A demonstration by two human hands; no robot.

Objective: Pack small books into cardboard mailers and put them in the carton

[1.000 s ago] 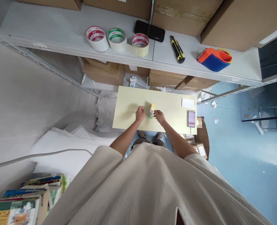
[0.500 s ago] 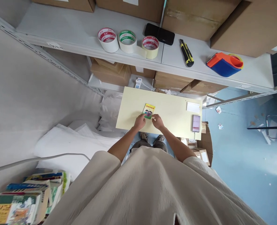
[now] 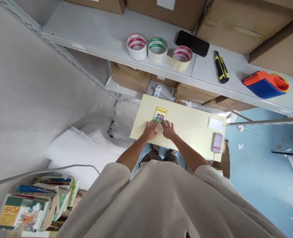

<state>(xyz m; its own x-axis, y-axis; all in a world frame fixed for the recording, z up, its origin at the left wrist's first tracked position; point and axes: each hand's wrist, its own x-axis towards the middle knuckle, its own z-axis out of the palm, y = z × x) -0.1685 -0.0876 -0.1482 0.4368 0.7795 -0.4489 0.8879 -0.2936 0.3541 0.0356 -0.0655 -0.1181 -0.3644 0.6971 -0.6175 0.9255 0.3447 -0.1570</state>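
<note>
A small book [image 3: 160, 114] with a yellow, white and green cover and cartoon figures lies on the pale yellow table [image 3: 186, 124]. My left hand [image 3: 150, 129] rests at its lower left corner, fingers stretched out and fingertips at the cover's edge. At the lower right corner is my right hand [image 3: 168, 129], its fingers spread and the tips touching or close to the book's bottom edge. Neither hand is wrapped round the book.
A phone-like device [image 3: 217, 142] with a cable and a white pad [image 3: 215, 124] lie at the table's right end. Above, a shelf [image 3: 106, 33] holds tape rolls [image 3: 157, 49], a black case [image 3: 192, 43], a utility knife [image 3: 221, 67] and a tape dispenser [image 3: 265, 84]. Books [image 3: 24, 211] are stacked lower left.
The camera view has shifted, so the shelf and table appear further right. My fingers have stretched out along the book's lower edge, where they were more curled before.
</note>
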